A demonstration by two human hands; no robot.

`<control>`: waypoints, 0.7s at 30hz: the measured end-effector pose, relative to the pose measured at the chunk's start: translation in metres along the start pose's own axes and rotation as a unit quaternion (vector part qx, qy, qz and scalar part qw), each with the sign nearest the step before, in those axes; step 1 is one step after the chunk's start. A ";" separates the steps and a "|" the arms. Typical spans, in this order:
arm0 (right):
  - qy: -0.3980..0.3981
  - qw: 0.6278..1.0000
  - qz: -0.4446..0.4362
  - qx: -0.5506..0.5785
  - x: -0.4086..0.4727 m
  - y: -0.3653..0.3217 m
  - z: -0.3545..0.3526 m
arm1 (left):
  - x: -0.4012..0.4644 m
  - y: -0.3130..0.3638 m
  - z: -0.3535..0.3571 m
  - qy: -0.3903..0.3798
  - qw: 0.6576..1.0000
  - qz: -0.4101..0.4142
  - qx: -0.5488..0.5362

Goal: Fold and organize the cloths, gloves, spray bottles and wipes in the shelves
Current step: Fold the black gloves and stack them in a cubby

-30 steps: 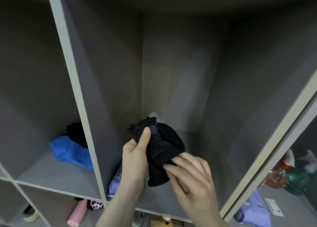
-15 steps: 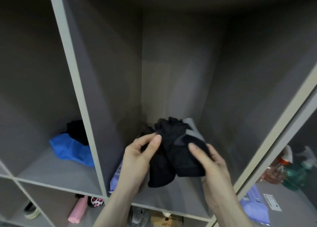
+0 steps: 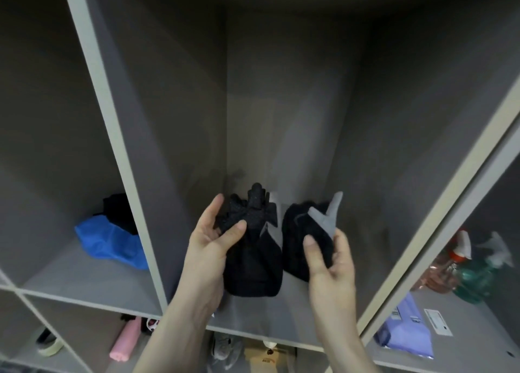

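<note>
While both hands reached into the middle compartment of the shelf [image 3: 132,181], each gripped one black-and-grey glove. The left hand [image 3: 209,248] held the left glove [image 3: 253,248] with the thumb pressed across its front and the fingers curled behind, the glove's fingers pointing up and far. The right hand [image 3: 330,262] pinched the right glove [image 3: 298,240] between thumb and fingers, a grey finger of it sticking up. The two gloves were just beside each other, raised over the compartment floor; whether they touched it could not be told. In the left compartment a blue cloth [image 3: 112,243] lay with a black cloth [image 3: 118,212] behind it. In the right compartment stood a pink bottle [image 3: 447,268] and a green bottle [image 3: 478,274] close together, with a purple wipes pack [image 3: 405,336] lying nearer. Below, a pink roll [image 3: 125,341] and a tape ring [image 3: 49,344] lay in the lower compartments.
</note>
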State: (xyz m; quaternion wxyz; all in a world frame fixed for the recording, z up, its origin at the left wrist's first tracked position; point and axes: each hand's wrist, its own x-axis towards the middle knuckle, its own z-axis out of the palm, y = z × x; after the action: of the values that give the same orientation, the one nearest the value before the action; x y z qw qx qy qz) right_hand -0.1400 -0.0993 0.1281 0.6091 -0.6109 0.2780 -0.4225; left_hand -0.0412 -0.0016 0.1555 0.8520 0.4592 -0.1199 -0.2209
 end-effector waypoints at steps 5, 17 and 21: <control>-0.072 0.997 0.011 0.013 -0.017 -0.002 0.015 | -0.008 -0.004 0.009 0.042 0.979 -0.179 -0.091; -0.100 0.898 -0.267 -0.334 -0.003 0.019 0.013 | -0.008 -0.018 0.023 0.030 0.944 -0.247 -0.217; -0.120 0.844 -0.290 -0.435 -0.005 0.024 0.019 | -0.006 -0.034 0.026 0.035 0.953 -0.212 -0.215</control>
State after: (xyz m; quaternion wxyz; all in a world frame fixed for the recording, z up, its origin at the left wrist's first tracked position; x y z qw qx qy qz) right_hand -0.1216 -0.0879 0.1057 0.1592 -0.9118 0.1682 -0.3392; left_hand -0.0664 -0.0338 0.1408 0.8677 0.2876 0.0601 -0.4008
